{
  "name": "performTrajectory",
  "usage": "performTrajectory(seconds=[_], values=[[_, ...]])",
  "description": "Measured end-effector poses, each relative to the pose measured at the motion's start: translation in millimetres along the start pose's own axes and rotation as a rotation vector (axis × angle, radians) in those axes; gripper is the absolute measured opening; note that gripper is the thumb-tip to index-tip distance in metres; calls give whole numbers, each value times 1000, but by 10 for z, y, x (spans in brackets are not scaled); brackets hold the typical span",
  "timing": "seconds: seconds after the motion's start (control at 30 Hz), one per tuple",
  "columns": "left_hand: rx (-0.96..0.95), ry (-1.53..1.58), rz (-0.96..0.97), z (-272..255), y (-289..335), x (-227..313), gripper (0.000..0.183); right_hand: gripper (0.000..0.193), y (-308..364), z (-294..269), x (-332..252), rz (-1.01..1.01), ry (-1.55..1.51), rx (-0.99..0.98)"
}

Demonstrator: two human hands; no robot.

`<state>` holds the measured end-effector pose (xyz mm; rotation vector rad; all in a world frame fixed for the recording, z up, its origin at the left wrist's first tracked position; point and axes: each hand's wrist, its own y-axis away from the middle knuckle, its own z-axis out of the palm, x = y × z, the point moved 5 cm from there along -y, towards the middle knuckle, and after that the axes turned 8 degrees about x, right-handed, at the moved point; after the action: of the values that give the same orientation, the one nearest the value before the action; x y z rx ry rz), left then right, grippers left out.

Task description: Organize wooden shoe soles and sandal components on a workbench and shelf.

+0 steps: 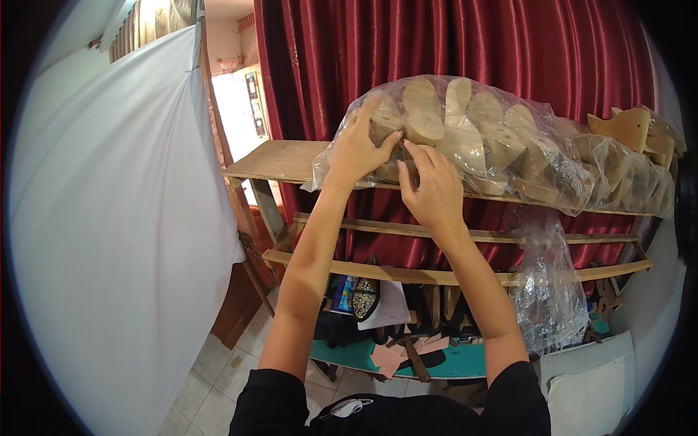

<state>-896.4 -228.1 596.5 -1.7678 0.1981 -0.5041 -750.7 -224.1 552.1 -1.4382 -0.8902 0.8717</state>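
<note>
A clear plastic bag [534, 160] full of pale wooden shoe lasts [424, 109] lies along a wooden shelf [280, 161] at chest height. My left hand [355, 151] rests against the bag's left end, with its thumb and fingers apart around the side of a last. Close by on the right, my right hand [436, 182] reaches up to the same end. Its index fingertip comes near my left thumb, while its own thumb stands apart. Whether a fold of plastic lies between the fingertips cannot be made out.
More wooden pieces [622, 129] sit at the shelf's right end. Below are bare wooden rails [407, 275], a hanging plastic sheet [545, 291], and a green surface [458, 367] with pinkish scraps and tools. A red curtain [465, 43] hangs behind; a white cloth [123, 240] hangs left.
</note>
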Motion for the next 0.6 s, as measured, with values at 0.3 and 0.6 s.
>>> performTrajectory(seconds=[0.3,0.6], values=[[-146,-406,316,-1,-143,235,39,35,-87,52,-66,3,-57,-95],[-76,-429,321,-144,-86,146,39,39,-124,74,-3,101,-236,-215]])
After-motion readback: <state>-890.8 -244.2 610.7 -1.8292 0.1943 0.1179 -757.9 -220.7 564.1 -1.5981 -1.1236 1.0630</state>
